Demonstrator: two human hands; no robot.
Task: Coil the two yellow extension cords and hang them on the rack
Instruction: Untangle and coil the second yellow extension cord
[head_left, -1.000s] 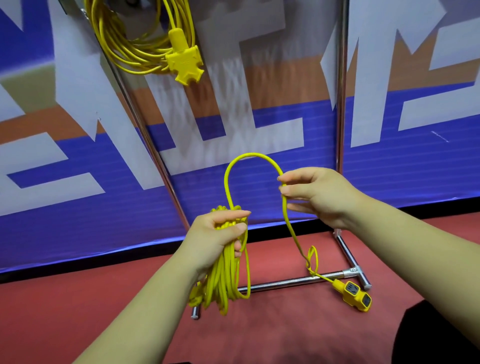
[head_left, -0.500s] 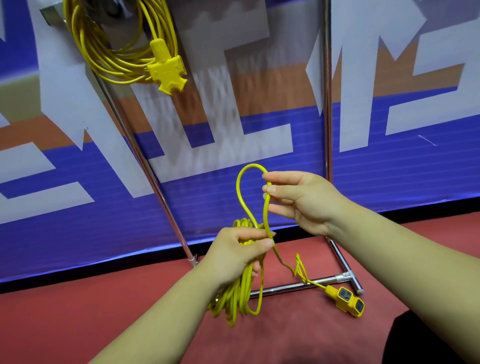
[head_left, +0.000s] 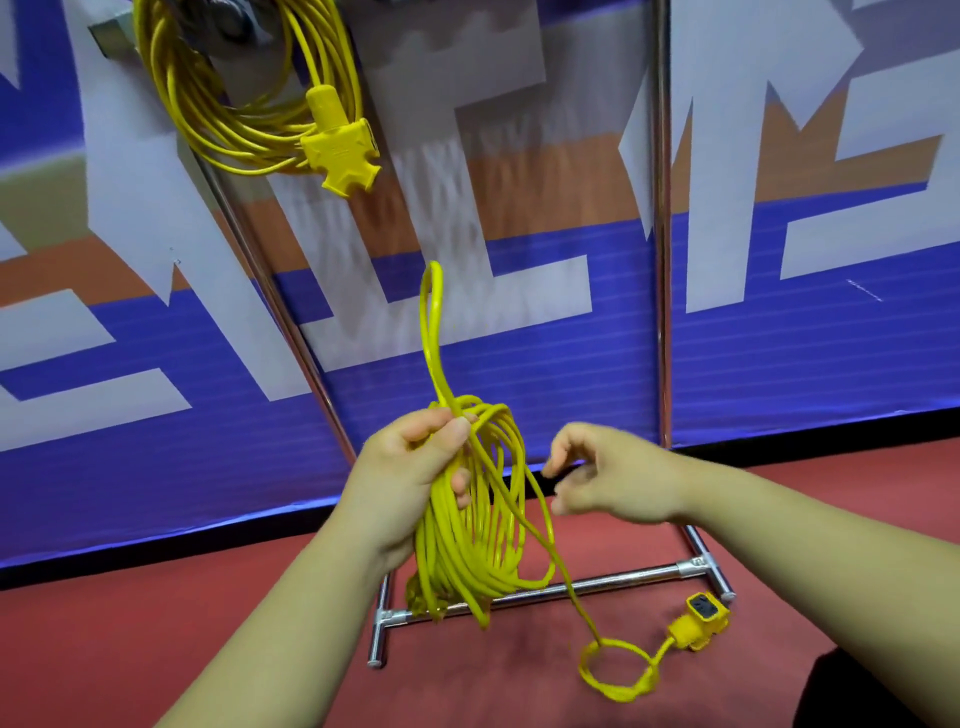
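My left hand (head_left: 415, 467) grips the top of a coiled yellow extension cord (head_left: 467, 540) that hangs in loops below my fist. One narrow loop (head_left: 432, 322) stands up above the hand. The cord's loose end runs down to the floor, curls once and ends in a yellow socket block (head_left: 698, 621). My right hand (head_left: 608, 480) hovers just right of the coil with loosely curled fingers, holding nothing. A second yellow cord (head_left: 244, 98), coiled, hangs on the rack at the top left, its three-way socket (head_left: 340, 150) dangling.
The chrome rack has a slanted post (head_left: 270, 291), an upright post (head_left: 661, 260) and a floor bar (head_left: 597, 584) with short feet. Behind it stands a blue, white and orange banner wall (head_left: 805, 338). The floor (head_left: 260, 587) is red. A dark shape (head_left: 857, 696) fills the bottom right corner.
My right hand brought its loop over to the left hand, let the cord go and dropped lower. The left hand now holds that loop with the coil. The view shifted closer.
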